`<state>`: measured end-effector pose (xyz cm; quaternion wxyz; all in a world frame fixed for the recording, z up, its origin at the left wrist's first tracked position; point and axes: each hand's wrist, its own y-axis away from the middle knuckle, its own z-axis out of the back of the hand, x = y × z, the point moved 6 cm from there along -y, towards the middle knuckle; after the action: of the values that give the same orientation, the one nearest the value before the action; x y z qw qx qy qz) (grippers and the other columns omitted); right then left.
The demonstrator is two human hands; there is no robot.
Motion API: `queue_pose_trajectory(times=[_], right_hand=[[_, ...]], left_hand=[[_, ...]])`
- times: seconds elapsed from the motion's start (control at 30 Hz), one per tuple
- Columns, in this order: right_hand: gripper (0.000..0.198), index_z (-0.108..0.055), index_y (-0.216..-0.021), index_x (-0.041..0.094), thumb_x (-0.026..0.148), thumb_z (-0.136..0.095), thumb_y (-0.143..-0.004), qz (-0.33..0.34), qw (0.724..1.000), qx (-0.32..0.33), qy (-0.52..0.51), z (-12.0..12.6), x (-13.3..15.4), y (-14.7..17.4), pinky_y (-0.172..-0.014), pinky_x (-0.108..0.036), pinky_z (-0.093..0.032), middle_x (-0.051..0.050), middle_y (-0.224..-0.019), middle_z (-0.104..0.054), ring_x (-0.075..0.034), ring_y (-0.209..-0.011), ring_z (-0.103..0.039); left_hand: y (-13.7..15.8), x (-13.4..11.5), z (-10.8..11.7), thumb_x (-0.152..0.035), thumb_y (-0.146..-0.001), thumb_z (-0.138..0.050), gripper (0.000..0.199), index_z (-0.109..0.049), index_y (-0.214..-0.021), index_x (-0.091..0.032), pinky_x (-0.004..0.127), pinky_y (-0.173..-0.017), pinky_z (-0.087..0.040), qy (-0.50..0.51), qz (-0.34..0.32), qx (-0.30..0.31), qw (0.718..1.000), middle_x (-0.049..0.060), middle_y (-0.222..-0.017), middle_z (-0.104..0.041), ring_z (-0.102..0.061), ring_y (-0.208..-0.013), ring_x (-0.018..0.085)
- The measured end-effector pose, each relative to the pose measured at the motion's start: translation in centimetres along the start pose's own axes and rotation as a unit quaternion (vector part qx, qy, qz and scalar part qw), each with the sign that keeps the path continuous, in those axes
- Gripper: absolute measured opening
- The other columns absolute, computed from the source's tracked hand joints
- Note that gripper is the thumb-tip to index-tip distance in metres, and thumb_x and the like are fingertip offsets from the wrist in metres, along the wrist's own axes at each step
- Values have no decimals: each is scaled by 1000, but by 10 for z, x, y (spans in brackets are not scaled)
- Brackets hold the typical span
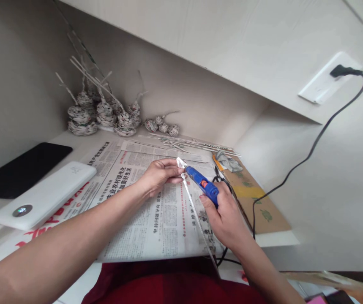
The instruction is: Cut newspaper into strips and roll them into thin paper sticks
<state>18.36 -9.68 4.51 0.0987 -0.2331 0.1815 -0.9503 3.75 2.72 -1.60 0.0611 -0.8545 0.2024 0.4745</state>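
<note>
My left hand (163, 174) pinches a thin white paper strip (190, 195) near its bent upper end, above the newspaper (137, 228). The strip's long tail hangs down past the table's front edge. My right hand (224, 211) is wrapped round a blue glue gun (202, 182) with an orange trigger. The gun's nozzle points left, close to the strip at my left fingertips; whether it touches cannot be made out. Behind the gun lie black-handled scissors (221, 177), partly hidden by my right hand.
Woven paper gourds (126, 124) stand at the back left, beside small woven balls (164, 126). Paper rods (181, 143) lie along the back. A white power bank (48, 192) and black pad (23, 169) are on the left. Cardboard (260, 207) and a black cord (298, 159) are right.
</note>
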Motion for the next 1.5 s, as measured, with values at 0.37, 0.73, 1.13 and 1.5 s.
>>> queue_pose_trajectory(times=[0.37, 0.73, 1.13, 1.5], right_hand=[[18, -49, -107, 21, 32, -46, -93, 0, 1000, -7, 11, 2, -3, 1, -75, -37, -45, -9, -100, -51, -25, -94, -54], [25, -50, -112, 20, 35, -45, -93, -18, 998, -22, 52, 11, -19, 0, -81, -39, -45, -9, -101, -52, -25, -93, -55], [32, -52, -118, 20, 38, -50, -91, -91, 992, -33, 86, 39, -70, 24, -78, -38, -46, -9, -101, -64, -27, -91, -61], [20, -50, -111, 21, 30, -47, -93, 14, 1000, 12, -23, 12, -1, 12, -80, -34, -44, -7, -99, -54, -21, -91, -54]], left_hand=[[-1, 0, 1, -7, -66, -78, 20, -71, -86, -10, 22, -61, -60, -6, 4, 5, 1000, 9, -83, -73, -71, -71, 18], [-1, 2, 1, -6, -71, -74, 17, -69, -87, -9, 22, -63, -60, 0, 18, 15, 1000, 12, -85, -73, -72, -74, 20], [1, 2, -4, -3, -73, -71, 14, -63, -83, -9, 23, -63, -60, -4, 32, 30, 999, 13, -87, -73, -72, -76, 20], [1, 4, -3, -4, -70, -74, 15, -65, -80, -9, 22, -62, -60, 1, 28, 23, 999, 7, -77, -72, -71, -67, 16]])
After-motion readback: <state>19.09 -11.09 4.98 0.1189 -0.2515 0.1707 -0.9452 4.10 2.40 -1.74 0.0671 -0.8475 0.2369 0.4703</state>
